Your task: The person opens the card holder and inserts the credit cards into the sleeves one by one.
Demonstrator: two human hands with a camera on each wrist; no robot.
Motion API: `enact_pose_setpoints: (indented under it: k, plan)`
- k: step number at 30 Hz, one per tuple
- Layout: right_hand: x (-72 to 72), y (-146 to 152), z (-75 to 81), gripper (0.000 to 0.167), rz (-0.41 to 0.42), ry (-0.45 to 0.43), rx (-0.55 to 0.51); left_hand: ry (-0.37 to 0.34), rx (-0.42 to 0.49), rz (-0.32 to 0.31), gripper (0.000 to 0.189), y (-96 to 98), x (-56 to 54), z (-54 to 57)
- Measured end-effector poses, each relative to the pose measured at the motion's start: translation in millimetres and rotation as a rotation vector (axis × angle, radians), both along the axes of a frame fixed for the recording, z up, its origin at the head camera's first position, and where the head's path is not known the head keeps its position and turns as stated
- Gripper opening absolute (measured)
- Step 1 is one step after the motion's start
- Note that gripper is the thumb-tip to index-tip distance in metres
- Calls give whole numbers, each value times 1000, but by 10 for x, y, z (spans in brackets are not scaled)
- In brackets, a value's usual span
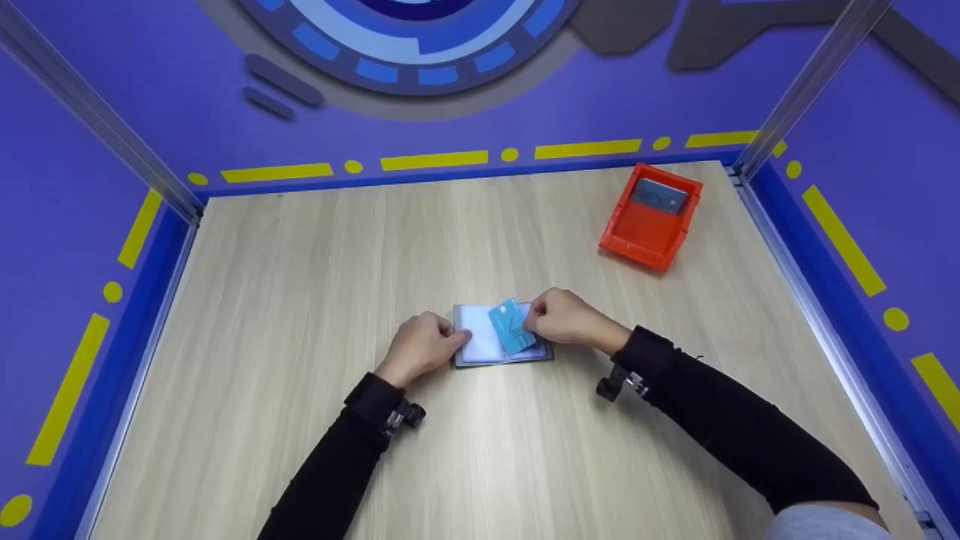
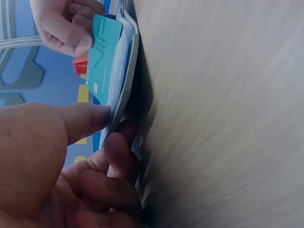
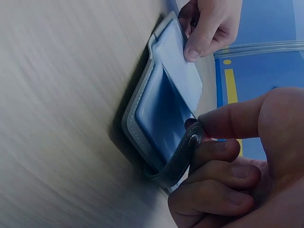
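Note:
An open card holder with clear plastic sleeves and a grey cover lies on the table. My left hand grips its left edge, with the thumb on top and curled fingers at the underside in the left wrist view. A teal card with a chip and "VIP" lettering stands tilted over the sleeves. My right hand pinches that card by its right side. Close to the right fingers, a strap with a metal snap rises from the holder. In the right wrist view the card shows only edge-on.
A red tray sits at the back right of the wooden table, with a dark grey card inside. Blue-purple panels with yellow marks wall the table at the back and both sides.

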State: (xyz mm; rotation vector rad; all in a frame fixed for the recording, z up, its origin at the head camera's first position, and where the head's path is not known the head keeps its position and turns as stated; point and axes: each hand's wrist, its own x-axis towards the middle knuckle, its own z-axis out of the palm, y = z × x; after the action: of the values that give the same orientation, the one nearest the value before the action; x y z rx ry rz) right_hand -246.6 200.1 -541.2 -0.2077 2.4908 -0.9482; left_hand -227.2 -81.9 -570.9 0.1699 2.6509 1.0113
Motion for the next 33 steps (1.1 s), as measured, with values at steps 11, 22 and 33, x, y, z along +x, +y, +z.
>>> enact_pose_setpoints:
  k: [11,22,33]
  plan:
    - [-18,5,-29,24,39,24,-20,45,13,-8,54,-1,12,-3]
    - [1,-64,-24,21,11,15,-11,21,-6,-15,55,10,7,0]
    - [34,-152,-59,27,3,28,19,1,-6,-11,53,2,20,1]
